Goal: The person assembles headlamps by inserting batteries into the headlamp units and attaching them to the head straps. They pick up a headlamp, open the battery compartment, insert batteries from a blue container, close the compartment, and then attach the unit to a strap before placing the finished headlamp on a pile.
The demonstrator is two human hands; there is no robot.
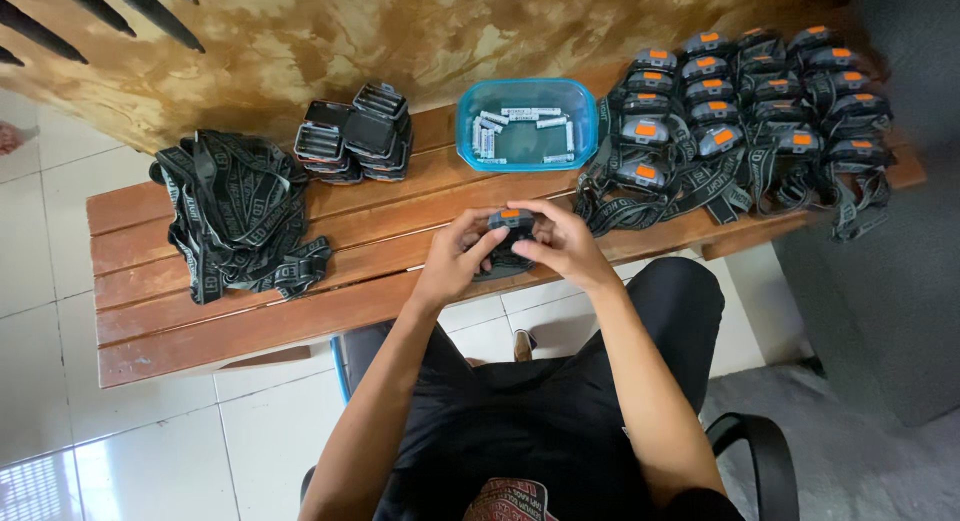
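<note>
We see the headlamp (510, 224), dark grey with an orange button, pinched between left hand (462, 256) and right hand (562, 243) above the bench (250, 311).

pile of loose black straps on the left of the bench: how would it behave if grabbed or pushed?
The strap pile is draped, looping webbing, so it would probably be floppy and sag from a grab. The bands are tangled, so several would likely lift together. Pushed along the slatted wooden bench, it would likely bunch and drag rather than slide as one piece.
</note>
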